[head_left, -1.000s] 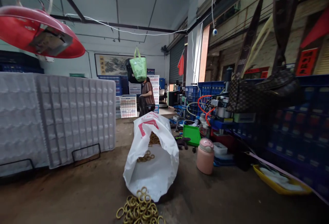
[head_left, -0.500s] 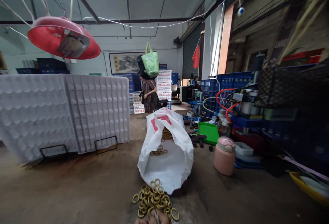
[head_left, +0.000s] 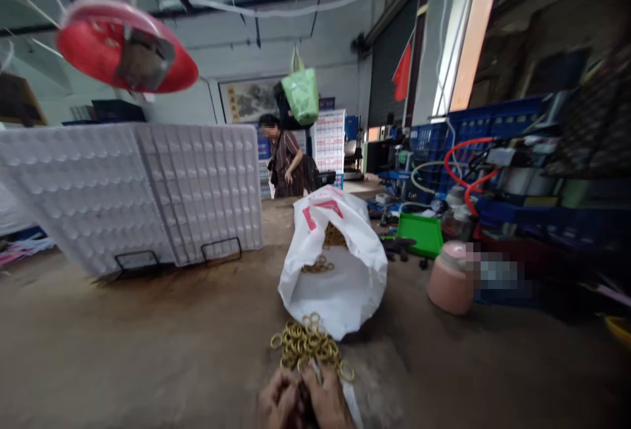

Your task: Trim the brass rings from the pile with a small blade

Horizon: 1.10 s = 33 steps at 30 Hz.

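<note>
At the bottom of the head view my left hand (head_left: 280, 399) is closed with its fingers bunched together, and what it holds is hidden. Close beside it, my right hand (head_left: 328, 395) is also closed. A slim, pale, metallic-looking piece (head_left: 316, 372) sticks up between its thumb and fingers; its kind is too blurred to tell. Right in front of both hands lies a loose heap of brass-coloured rings (head_left: 308, 345). Behind the heap a white woven sack (head_left: 340, 297) lies on its side, its mouth facing me, with more rings inside.
White moulded trays (head_left: 207, 186) stand at left on black wire stands (head_left: 221, 249). To the right are a pink jar (head_left: 449, 284), a green tray (head_left: 420, 234) and a machine with red hoses (head_left: 466, 159). A red lamp (head_left: 89, 48) hangs overhead. A person (head_left: 288, 163) stands behind the worktable (head_left: 148, 343).
The view has tilted down and turned left, so both hands now show more fully at the heap of rings. The person in the background has shifted their stance.
</note>
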Motion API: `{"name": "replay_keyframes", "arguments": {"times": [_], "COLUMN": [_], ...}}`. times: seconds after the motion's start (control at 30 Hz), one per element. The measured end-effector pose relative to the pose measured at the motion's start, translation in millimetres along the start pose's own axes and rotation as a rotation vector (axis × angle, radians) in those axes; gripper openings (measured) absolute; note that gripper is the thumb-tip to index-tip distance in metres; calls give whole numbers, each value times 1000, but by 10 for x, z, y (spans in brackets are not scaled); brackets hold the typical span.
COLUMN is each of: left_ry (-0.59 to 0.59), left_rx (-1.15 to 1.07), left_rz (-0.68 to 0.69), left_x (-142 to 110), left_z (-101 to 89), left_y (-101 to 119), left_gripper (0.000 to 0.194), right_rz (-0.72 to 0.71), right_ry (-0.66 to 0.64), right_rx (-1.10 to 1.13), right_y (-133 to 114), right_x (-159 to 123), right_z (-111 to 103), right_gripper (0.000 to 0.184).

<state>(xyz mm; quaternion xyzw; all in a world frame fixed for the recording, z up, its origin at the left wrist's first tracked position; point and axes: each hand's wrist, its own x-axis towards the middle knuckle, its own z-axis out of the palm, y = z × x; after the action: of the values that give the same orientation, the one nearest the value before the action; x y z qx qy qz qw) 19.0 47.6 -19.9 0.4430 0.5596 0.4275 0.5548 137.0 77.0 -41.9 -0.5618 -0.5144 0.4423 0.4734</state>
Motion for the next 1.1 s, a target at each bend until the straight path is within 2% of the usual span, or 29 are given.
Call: {"name": "replay_keyframes", "arguments": {"times": [0.03,0.13,0.3,0.53,1.1], "left_ry": [-11,-101,-149,-119,-164], "left_rx": [-17,-141,-236,-228,-216], "left_rz": [-8,81,30,23,5], "left_x": [-19,-101,-171,-167,-164], "left_z": [-3,-18,-45,-59,-86], "left_y": [9,71,165,127,131], "left_gripper": [35,31,26,29,32], "right_rz": [0,-17,-63,-93,-101], "right_ry": [10,-41,-80,-185,-195], "right_rx": [-20,-68,-53,-113,-150], "right_y": [-45,-196,-334,-348,-299], "right_x": [-17,-73,-136,-163,-138], "right_z": [-6,-33,-67,-62,-60], "right_gripper": [30,31,29,29,28]}}
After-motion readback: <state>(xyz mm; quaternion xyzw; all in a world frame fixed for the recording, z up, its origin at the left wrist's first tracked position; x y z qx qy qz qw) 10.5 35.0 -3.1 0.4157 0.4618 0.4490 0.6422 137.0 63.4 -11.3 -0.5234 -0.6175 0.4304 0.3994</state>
